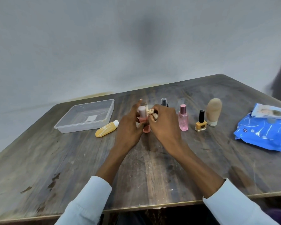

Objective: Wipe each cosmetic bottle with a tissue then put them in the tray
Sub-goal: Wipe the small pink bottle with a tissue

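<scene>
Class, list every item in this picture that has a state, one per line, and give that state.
Tray: empty, open, on table.
Yellow tube: capped, lying beside tray.
Peach bottle: capped, upright, held by left hand.
Tissue: crumpled, gripped by right hand.
Pink perfume bottle: capped, standing.
Yellow nail polish: capped, standing.
Beige tube: standing on cap.
Blue tissue pack: flap open.

1. Tray (71, 123): clear, colourless plastic.
2. Tube (106, 131): yellow-orange, white cap.
3. Held bottle (142, 115): pale pink cap, coral contents.
4. Perfume bottle (183, 120): pink.
5. Nail polish (201, 123): mustard, black cap.
6. Wipes pack (263, 135): blue.
7. Table (152, 168): dark wood grain.
</scene>
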